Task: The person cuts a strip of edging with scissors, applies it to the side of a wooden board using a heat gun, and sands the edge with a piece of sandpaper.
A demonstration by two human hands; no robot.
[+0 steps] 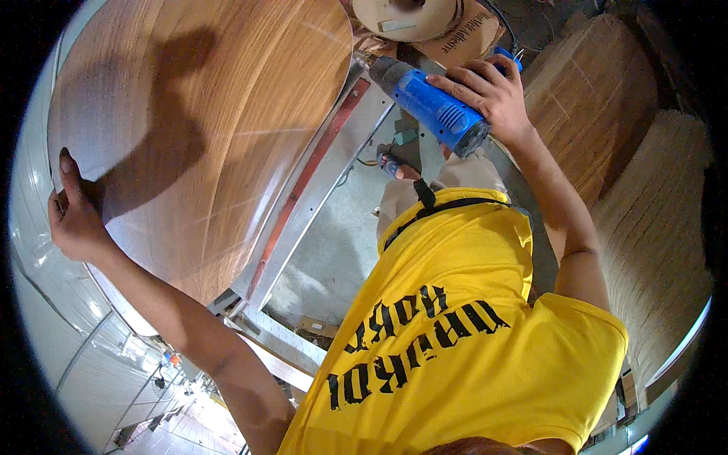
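Left hand (76, 227): at 9 o'clock, partly curled by the left edge of the brown board, thumb up. I can't tell if it grips or just rests. If it slips, the board might slide, I think.
Brown board (250, 98): from 9 to 12 o'clock. Its curved right edge could get marked if the tool tips or pokes too hard.
Blue power tool (432, 106): at 1 o'clock, nose aimed at the board's right edge. I can't tell if they touch. A wobbly wrist could make it miss its spot.
Right hand (489, 95): between 1 and 2 o'clock, wrapped around the blue tool. If that hold gets loose, the tool could drop toward the feet.
Board top: shiny, with wavy wood lines, pale streaks and a big dark shadow near 10 o'clock.
Bright part of the room (182, 417): at 7 o'clock, too glary to make out small things.
Red strip (311, 173): near the middle, toward 11 o'clock, beside a pale metal rail (331, 171).
Floor (326, 254): grey, past the rail. A dark sandal (390, 164) shows toward 12 o'clock.
Pale spool (436, 19): at 12 o'clock, next to a cardboard box (466, 38).
Other boards: a brown one (607, 98) at 2 o'clock, a greyer one (652, 227) at 3.
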